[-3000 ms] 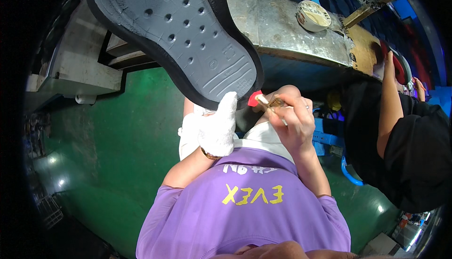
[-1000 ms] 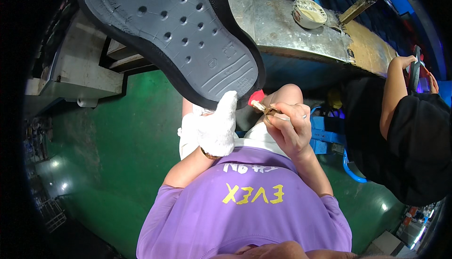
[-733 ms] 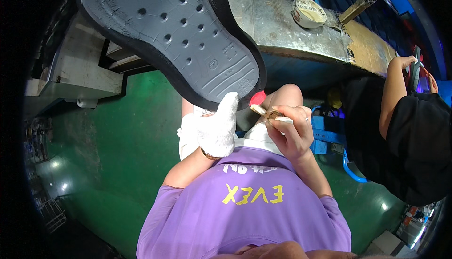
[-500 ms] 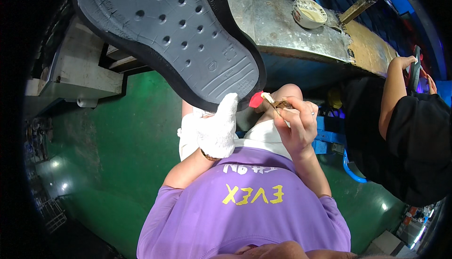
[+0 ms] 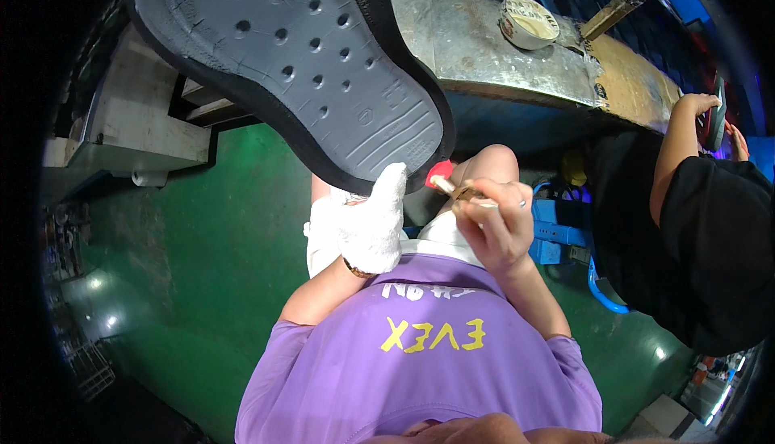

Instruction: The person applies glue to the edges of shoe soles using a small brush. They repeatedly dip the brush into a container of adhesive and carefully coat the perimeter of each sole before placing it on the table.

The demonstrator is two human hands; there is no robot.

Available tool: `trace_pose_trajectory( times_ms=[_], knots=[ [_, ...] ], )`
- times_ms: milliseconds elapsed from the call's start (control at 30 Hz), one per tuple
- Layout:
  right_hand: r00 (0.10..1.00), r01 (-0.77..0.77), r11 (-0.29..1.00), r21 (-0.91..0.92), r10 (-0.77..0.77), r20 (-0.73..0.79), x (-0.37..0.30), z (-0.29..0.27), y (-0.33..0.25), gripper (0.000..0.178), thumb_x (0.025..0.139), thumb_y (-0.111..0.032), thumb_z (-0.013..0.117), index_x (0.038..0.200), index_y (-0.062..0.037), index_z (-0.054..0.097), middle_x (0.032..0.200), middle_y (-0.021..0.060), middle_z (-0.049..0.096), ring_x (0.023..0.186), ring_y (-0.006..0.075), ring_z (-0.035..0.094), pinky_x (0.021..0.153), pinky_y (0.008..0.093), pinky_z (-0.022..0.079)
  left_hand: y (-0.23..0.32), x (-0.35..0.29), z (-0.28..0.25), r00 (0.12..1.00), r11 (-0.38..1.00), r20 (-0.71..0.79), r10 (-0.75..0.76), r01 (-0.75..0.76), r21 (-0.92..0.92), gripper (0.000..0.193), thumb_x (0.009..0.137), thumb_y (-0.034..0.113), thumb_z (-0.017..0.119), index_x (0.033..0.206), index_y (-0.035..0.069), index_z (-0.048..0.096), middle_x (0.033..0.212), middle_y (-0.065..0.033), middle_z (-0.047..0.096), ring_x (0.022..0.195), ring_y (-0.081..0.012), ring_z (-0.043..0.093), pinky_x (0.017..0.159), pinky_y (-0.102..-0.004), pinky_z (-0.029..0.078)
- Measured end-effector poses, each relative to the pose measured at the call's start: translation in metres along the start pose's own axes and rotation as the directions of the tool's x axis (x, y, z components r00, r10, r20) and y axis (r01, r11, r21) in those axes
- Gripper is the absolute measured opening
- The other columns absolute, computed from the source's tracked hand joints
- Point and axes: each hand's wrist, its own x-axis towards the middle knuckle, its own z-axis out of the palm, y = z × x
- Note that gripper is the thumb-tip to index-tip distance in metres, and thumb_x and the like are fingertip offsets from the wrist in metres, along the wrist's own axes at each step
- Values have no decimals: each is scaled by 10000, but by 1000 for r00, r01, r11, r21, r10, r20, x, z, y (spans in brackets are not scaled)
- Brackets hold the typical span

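Note:
A large shoe sole (image 5: 315, 64), grey on its face with small round dimples and a black rim, fills the upper left, tilted. My left hand (image 5: 373, 222), in a white glove, grips its heel end with the thumb over the edge. Bare and wearing a ring, my right hand (image 5: 499, 222) pinches a small brush-like tool (image 5: 452, 187). It has a brownish handle, a pale neck and a red tip. That tip is beside the black rim at the heel; whether it touches, I cannot tell.
On the worn metal workbench (image 5: 476, 48) stands a white tub (image 5: 529, 23) with cream-coloured contents. A co-worker in black (image 5: 706, 242) sits at right, a shoe sole (image 5: 716, 117) in their hands. A pale cabinet (image 5: 133, 121) stands left, blue metal parts (image 5: 557, 230) near my knee.
My right hand has moved slightly left, turning the tool so its red tip sits lower and more upright beside the heel rim. The shoe sole and my left hand have barely shifted.

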Motion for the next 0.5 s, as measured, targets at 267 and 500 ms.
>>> trace_pose_trajectory(
  times_ms=[267, 500],
  knots=[
    [999, 40, 997, 69, -42, 23, 3, -2, -5, 227, 689, -22, 808, 845, -65, 649, 1034, 105, 667, 807, 238, 611, 717, 357, 436, 8, 1, 2, 991, 999, 125, 47, -46, -14, 278, 851, -11, 733, 1121, -1, 664, 1004, -68, 701, 855, -136, 654, 764, -265, 533],
    [1000, 23, 999, 30, -23, -13, 5, -2, -1, 223, 700, -29, 806, 858, -68, 653, 1032, 109, 663, 812, 228, 615, 732, 357, 426, 6, -2, 4, 999, 999, 48, 3, 0, -51, 291, 848, -10, 740, 1128, -3, 658, 1003, -63, 699, 823, -139, 653, 729, -263, 537]
  ],
)
